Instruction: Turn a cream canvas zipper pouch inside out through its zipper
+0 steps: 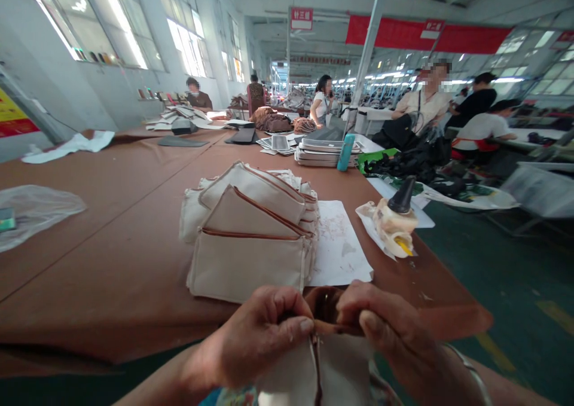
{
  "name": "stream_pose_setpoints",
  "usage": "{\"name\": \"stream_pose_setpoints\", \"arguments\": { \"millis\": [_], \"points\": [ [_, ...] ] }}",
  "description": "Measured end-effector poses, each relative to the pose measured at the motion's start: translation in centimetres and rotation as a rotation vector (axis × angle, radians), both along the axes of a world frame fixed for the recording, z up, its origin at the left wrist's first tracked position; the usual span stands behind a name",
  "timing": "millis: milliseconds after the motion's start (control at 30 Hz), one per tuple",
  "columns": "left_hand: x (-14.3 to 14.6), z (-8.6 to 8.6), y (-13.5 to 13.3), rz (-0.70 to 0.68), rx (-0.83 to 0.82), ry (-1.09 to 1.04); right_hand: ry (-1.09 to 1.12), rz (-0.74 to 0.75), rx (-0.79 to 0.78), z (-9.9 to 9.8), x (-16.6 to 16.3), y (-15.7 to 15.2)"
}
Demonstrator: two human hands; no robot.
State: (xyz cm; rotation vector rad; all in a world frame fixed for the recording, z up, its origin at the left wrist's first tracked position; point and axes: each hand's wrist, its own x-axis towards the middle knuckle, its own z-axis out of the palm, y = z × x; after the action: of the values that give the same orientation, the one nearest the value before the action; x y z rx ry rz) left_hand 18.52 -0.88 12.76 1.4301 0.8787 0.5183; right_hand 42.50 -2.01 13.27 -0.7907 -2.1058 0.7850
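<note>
Both hands, left hand [260, 334] and right hand [385, 328], pinched shut on a canvas pouch [327, 364] just off the bench [112, 274] near edge, before the pouch stack [251, 232]; open floor [515, 286] lay rightward

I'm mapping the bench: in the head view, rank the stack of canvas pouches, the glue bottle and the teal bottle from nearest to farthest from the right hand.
From the right hand:
1. Stack of canvas pouches, just ahead, slightly left.
2. Glue bottle, ahead on the right near the table edge.
3. Teal bottle, far up the table beside stacked sheets.
</note>
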Motion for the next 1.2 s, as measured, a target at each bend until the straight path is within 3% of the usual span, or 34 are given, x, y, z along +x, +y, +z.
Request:
{"name": "stream_pose_setpoints", "arguments": {
  "millis": [100, 200, 333, 533, 667, 767, 967, 1100, 1200],
  "points": [
    [-0.2, 0.4, 0.1, -0.031, 0.087, 0.042, -0.072, 0.049, -0.355, 0.7, -0.1, 0.8],
    [-0.1, 0.9, 0.0, -0.036, 0.147, 0.081, -0.124, 0.188, -0.471, 1.0, -0.3, 1.8],
    [0.1, 1.0, -0.2, -0.01, 0.205, 0.073, -0.038, 0.254, -0.438, 1.0, -1.1, 2.1],
    [0.4, 0.0, -1.0, 0.031, 0.02, -0.162, 0.007, 0.262, -0.458, -0.6, -1.2, 2.0],
    [0.4, -0.2, -1.0, 0.042, 0.219, -0.082, 0.05, 0.285, -0.57, -1.4, -0.9, 2.2],
    [0.4, 0.3, -0.8, 0.018, 0.306, 0.0, 0.036, 0.315, -0.557, -0.9, -1.0, 2.2],
    [-0.7, 1.6, 0.6, -0.211, 0.003, -0.095, 0.145, 0.376, -0.588, -0.7, -1.2, 2.4],
    [-0.9, 2.1, 0.8, -0.188, -0.002, -0.031, 0.079, 0.322, -0.528, -1.4, -1.0, 3.0],
    [-0.2, 2.3, 0.2, -0.141, 0.012, 0.019, 0.049, 0.303, -0.484, -0.6, -0.6, 3.4]
  ]
}}
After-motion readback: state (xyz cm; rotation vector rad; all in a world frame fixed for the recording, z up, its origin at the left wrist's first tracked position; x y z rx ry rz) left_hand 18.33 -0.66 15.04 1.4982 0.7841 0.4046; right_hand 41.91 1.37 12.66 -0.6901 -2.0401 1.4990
